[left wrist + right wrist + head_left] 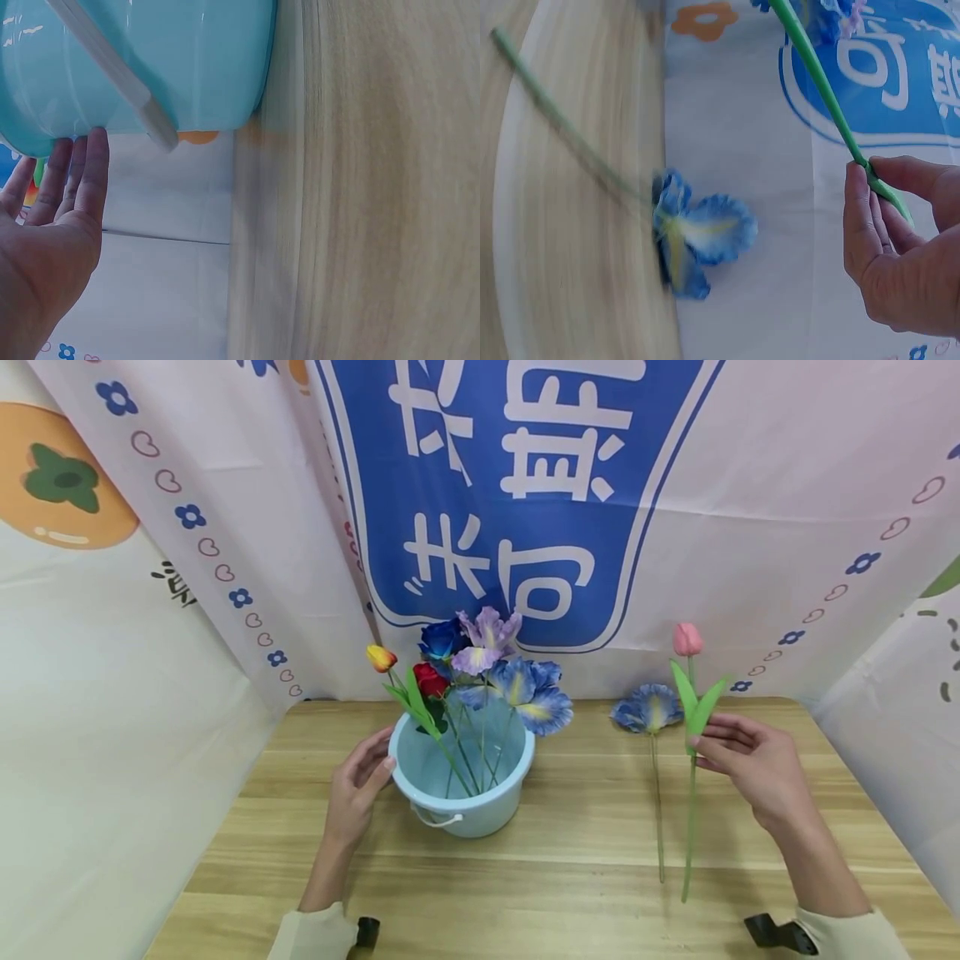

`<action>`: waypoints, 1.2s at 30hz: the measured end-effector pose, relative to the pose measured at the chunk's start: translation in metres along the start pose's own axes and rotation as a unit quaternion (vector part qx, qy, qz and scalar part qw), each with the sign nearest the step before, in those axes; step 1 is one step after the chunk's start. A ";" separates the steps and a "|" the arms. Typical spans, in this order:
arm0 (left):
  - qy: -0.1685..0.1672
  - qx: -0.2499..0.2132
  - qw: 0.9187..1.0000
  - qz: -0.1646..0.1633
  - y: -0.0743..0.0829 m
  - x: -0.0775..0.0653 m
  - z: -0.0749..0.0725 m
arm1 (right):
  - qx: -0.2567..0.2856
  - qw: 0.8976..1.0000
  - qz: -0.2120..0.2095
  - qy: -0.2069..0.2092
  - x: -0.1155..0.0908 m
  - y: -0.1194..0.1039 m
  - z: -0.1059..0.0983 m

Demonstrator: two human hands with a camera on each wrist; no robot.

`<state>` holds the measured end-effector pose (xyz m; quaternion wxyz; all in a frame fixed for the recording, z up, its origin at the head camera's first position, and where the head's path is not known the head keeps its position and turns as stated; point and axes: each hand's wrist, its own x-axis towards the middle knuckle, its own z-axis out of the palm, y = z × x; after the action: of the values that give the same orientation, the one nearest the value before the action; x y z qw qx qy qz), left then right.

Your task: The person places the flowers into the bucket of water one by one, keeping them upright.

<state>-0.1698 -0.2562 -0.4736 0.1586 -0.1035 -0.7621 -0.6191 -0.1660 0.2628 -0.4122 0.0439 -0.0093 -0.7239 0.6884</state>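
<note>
My right hand point(757, 768) pinches a pink artificial tulip point(687, 640) by its green stem, just under the leaves, with the bloom upward. In the right wrist view, thumb and fingers meet on the green stem point(821, 82). My left hand point(356, 789) rests against the left side of a light blue bucket point(480, 818); its fingers reach out straight to the wall in the left wrist view. Standing in the bucket are a yellow-orange tulip point(381, 657), a red rose point(431, 680), a blue rose point(442, 638), a purple iris point(487, 639) and blue iris blooms point(536, 697).
A blue iris point(648, 710) lies on the wooden table point(585, 893), left of the held tulip, its stem pointing toward me. The bucket's white handle point(438, 818) hangs at its front. A printed cloth point(750, 527) hangs behind the table's back edge.
</note>
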 end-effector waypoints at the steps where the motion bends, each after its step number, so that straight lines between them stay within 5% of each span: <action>1: 0.000 0.001 1.000 0.000 0.000 0.000 0.000 | 0.004 1.000 -0.002 -0.001 0.000 -0.001 0.003; 10: 0.003 0.002 1.000 -0.003 -0.001 0.000 0.001 | 0.010 0.999 -0.043 -0.001 0.004 -0.015 0.033; 19: 0.004 0.003 1.000 -0.005 0.000 0.000 0.001 | -0.059 0.993 -0.099 -0.007 0.006 -0.034 0.057; 36: 0.003 -0.015 1.000 -0.014 0.000 0.000 0.001 | -0.037 0.983 -0.180 -0.027 0.021 -0.091 0.132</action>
<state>-0.1703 -0.2556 -0.4738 0.1508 -0.0935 -0.7534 -0.6332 -0.1923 0.1281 -0.3270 0.1476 0.1381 -0.7393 0.6423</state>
